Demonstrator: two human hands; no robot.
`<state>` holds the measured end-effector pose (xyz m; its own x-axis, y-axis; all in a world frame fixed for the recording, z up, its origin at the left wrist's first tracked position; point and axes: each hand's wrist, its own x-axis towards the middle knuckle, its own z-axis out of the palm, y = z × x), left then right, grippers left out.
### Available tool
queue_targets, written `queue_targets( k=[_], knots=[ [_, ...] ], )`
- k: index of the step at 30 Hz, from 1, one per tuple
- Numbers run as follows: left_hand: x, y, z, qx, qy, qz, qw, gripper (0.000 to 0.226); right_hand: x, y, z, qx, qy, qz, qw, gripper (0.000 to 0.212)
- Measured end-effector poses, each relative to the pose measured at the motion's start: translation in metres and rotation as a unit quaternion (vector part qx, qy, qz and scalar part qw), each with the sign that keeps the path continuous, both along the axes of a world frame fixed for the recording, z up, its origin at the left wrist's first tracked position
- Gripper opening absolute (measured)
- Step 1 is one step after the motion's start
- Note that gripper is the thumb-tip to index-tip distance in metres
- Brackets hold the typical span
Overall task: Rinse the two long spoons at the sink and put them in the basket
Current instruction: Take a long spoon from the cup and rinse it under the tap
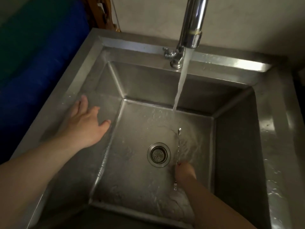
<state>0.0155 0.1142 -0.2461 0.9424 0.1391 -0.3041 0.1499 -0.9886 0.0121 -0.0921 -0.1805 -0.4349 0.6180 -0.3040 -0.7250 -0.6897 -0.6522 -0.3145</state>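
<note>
A steel sink (148,83) fills the view, with water running from the tap (192,23) onto its floor. My right hand (184,174) is low in the basin, right of the drain (157,154), closed around a thin long spoon (178,142). One end of the spoon points up toward the stream; the other end sticks out below my fist. I cannot tell whether one or two spoons are in that grip. My left hand (85,123) rests with fingers spread on the sink's left inner wall, holding nothing. No basket is in view.
A blue and green surface (33,63) stands left of the sink. The sink's wide flat rim (274,146) runs along the right side, wet in patches. A pale wall rises behind the tap.
</note>
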Motion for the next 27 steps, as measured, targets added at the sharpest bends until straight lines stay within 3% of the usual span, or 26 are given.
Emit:
queue_targets(
  k=[2, 6, 11, 14, 27],
  knots=[
    [0.001, 0.001, 0.001, -0.005, -0.001, -0.002, 1.000, 0.075, 0.005, 0.001, -0.002, -0.001, 0.030, 0.015, 0.999, 0.035],
    [0.001, -0.002, 0.005, -0.005, 0.022, -0.006, 1.000, 0.075, 0.015, -0.003, -0.008, -0.049, 0.062, 0.164, 0.983, 0.037],
    [0.002, 0.000, 0.015, -0.012, 0.076, -0.009, 0.997, 0.073, 0.014, -0.014, -0.021, -0.036, 0.061, 0.065, 0.995, 0.031],
    [0.002, 0.000, 0.017, -0.010, 0.090, -0.008, 0.996, 0.073, 0.014, -0.017, -0.026, -0.067, 0.072, 0.079, 0.992, 0.028],
    [0.003, 0.000, 0.020, -0.026, 0.115, 0.005, 0.993, 0.081, 0.007, -0.019, -0.030, -0.029, 0.070, 0.036, 0.996, 0.028]
  ],
)
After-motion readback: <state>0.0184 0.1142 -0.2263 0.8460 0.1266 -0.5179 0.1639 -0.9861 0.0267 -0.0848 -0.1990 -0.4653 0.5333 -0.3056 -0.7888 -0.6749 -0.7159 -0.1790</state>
